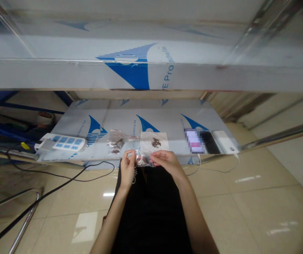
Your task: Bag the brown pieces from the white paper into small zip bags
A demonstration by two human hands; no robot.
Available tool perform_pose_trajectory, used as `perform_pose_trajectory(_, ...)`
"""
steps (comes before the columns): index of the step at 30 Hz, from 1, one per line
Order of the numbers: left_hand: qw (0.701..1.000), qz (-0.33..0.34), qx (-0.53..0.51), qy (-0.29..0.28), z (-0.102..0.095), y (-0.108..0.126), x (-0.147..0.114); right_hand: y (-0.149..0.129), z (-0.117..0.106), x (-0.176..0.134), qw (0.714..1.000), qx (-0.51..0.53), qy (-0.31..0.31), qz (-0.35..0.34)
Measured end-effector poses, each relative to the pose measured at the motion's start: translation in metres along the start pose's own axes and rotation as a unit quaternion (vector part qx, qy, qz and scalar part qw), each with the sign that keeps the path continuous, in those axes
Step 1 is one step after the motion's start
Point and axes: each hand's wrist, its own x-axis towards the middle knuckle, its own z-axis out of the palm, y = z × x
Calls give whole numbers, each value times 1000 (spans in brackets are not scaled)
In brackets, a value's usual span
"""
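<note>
Between my two hands is a small clear plastic bag point(142, 159), held near the front edge of the low shelf. My left hand point(128, 165) pinches the bag's left side, and my right hand point(165, 161) pinches its right side. Something reddish-brown shows inside, too blurred to name. Just beyond lies a white sheet of paper point(145, 140) bearing a little heap of small dark brown pieces point(156, 143). To the left of the paper rest several filled clear bags point(115, 144), partly overlapping.
A white power strip point(68, 141) lies at the shelf's left. On the right are a phone with a lit screen point(194, 141), a black phone point(210, 142) and a white power bank point(224, 141) with cables. An upper shelf point(72, 76) overhangs the back.
</note>
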Motion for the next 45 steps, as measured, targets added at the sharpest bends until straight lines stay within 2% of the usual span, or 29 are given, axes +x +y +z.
perform_pose_trajectory(2, 989, 82, 100, 68, 1, 5, -5, 1, 1, 0, 1000, 16, -7, 12)
perform_pose_trajectory(4, 952, 168, 218, 131, 1, 14, -11, 1, 2, 0, 999, 27, -13, 17)
perform_pose_trajectory(5, 933, 197, 267, 138, 2, 19, -14, 1, 3, 0, 999, 27, -15, 17)
perform_pose_trajectory(7, 921, 216, 313, 86, 4, 29, -19, 1, 4, 0, 999, 20, -23, 14)
perform_pose_trajectory(10, 940, 199, 277, -33, 10, 36, -25, 2, 7, -1, 999, 16, -41, 5)
perform_pose_trajectory(13, 954, 159, 242, -74, 16, 33, -26, 2, 8, -2, 998, 26, -50, 1)
perform_pose_trajectory(22, 973, 77, 197, -89, 26, 23, -25, 0, 2, 0, 999, 20, -18, 39)
perform_pose_trajectory(27, 980, 64, 170, -78, 27, 22, -23, 1, 1, 1, 998, 29, -23, 46)
perform_pose_trajectory(30, 984, 53, 141, -93, 26, 22, -23, 2, 1, 1, 998, 37, -30, 35)
perform_pose_trajectory(36, 983, 56, 125, -119, 23, 23, -21, 1, 3, 0, 999, 10, -33, -19)
perform_pose_trajectory(42, 978, 72, 158, -114, 21, 27, -18, -4, 10, -4, 983, -122, 17, -134)
perform_pose_trajectory(45, 973, 82, 175, -130, 21, 27, -16, -8, 11, -7, 973, -166, 30, -160)
